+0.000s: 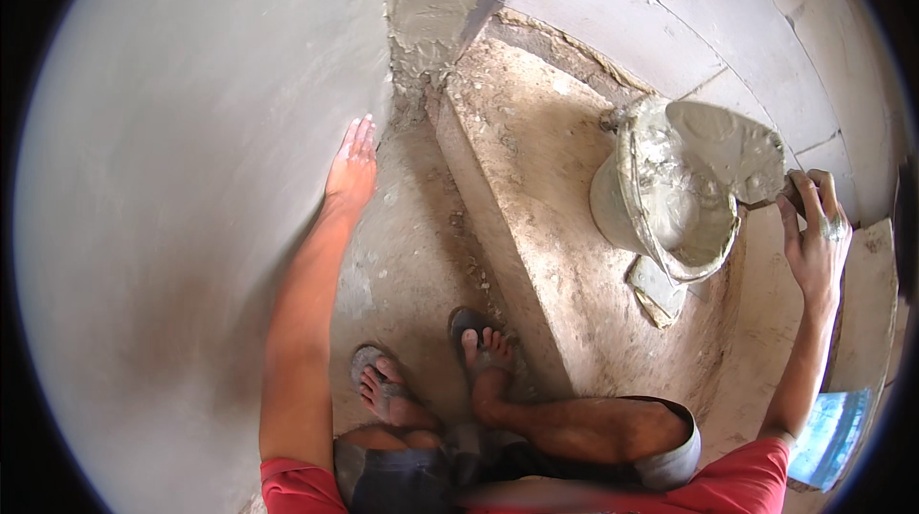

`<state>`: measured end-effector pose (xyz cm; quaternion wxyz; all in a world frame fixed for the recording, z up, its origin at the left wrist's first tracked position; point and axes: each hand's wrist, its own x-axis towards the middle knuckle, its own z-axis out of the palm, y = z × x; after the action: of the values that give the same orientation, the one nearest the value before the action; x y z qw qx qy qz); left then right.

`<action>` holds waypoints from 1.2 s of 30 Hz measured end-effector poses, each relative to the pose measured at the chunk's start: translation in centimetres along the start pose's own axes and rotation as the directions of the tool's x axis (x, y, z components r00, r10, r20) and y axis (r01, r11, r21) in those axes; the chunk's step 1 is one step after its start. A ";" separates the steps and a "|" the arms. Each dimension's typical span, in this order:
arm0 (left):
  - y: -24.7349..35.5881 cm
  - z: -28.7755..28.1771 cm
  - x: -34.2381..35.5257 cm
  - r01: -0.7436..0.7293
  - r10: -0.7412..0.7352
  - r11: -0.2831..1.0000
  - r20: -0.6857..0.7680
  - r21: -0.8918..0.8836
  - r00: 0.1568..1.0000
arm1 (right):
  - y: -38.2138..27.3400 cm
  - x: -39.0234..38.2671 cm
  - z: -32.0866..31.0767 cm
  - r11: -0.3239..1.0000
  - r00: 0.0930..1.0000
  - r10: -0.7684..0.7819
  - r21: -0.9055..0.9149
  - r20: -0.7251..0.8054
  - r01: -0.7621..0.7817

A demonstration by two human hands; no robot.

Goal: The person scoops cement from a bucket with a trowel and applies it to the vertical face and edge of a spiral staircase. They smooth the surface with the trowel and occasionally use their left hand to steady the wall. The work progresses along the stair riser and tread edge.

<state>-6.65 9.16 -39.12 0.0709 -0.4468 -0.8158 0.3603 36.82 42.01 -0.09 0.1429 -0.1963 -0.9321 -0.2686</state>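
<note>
My left hand (354,169) is stretched flat, fingers straight, against the smooth grey plastered wall (191,131), close to its right edge. At the right, my right hand (818,232) grips the handle of a trowel (732,141). Its broad blade, smeared with wet grey mortar, tilts over the rim of a bucket (613,203). Wet mortar (680,208) coats the bucket's inside and lies in it. Part of the trowel's handle is hidden by my fingers.
The bucket stands on a raised, dusty concrete step (536,217). Beside its base lies a small mortar-stained flat piece (656,292). Pale block walling (651,31) curves along the far right. A blue printed sheet or bag (831,437) is at the lower right. My sandalled feet are on the lower floor.
</note>
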 end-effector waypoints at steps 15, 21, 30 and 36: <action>0.1 0.5 0.2 0.025 -0.024 0.996 0.016 -0.088 1.000 | -0.7 -0.5 4.8 0.985 0.990 0.010 -0.172 0.141 0.014; 0.1 0.5 0.0 0.010 -0.011 0.994 -0.003 -0.108 1.000 | -3.2 1.0 6.2 0.970 0.956 -0.073 -0.201 0.285 0.134; -0.1 -0.7 -0.1 0.014 -0.011 0.998 0.048 -0.068 0.999 | -3.3 0.7 5.8 0.989 0.948 -0.002 0.139 0.317 -0.045; 0.1 -0.8 0.1 0.023 -0.018 0.996 0.067 -0.083 0.998 | -0.1 -0.4 6.2 0.831 0.870 0.083 0.449 0.485 -0.329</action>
<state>-6.31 9.62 -38.63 0.0286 -0.4288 -0.8367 0.3395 36.13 45.28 -5.33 0.0019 -0.3089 -0.9491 0.0621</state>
